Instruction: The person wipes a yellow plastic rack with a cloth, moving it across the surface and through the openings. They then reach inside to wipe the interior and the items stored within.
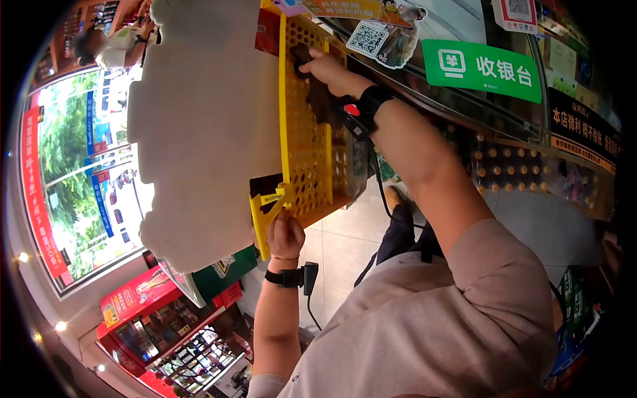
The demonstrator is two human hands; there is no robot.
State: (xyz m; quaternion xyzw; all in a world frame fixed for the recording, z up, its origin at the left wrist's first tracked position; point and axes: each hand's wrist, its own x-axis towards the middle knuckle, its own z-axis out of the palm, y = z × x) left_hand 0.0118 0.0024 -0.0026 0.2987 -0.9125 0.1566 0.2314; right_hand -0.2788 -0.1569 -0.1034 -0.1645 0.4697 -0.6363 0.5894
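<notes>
at the yellow basket (pixel 284 132), right arm (pixel 428 166) outstretched

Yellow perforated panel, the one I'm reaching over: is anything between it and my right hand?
Yes, a dark brown, cloth-like thing lies under your right hand, over the upper part of the yellow perforated panel. Whether any fingertip touches the panel directly is hidden.

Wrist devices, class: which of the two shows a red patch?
The right-wrist device, just behind the right hand with the dark brown cloth; the left-wrist device is dark, with no red visible.
</notes>
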